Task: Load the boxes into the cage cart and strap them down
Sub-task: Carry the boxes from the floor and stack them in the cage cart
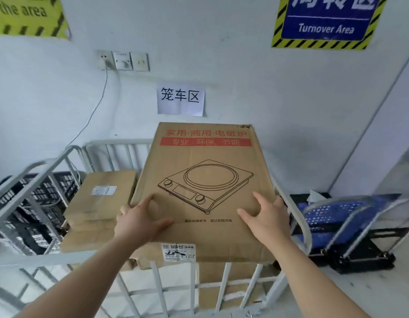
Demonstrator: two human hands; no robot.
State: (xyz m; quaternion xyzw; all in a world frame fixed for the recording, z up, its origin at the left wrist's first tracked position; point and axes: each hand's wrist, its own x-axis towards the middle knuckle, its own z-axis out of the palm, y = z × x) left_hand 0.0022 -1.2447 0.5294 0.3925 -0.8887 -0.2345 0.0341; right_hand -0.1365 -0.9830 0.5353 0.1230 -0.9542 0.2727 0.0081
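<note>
Head camera looks down over two bare forearms to a flat cardboard induction cooker box, printed with a line drawing of the cooker, red lettering along its far edge and a white shipping label at its near edge. The box lies tilted, near edge low, on top of the load inside the white barred cage cart, towards the cart's right side. Both hands hold it at its near corners: the left hand has its thumb and one finger spread on the top face while the other fingers curl over the left edge, and the right hand mirrors this, thumb and one finger on top, the rest wrapped over the right edge. To the left in the cart lies a stack of plain flat cartons, the top one bearing a small white label; how many are in the stack cannot be told. One more carton shows through the near bars under the held box. Black plastic crates stand beyond the cart's left side, and a folded blue hand trolley lies on the floor to the right. The wall carries three signs: a white paper sheet, a blue Turnover Area sign and a yellow sign, plus three wall plates in a row
</note>
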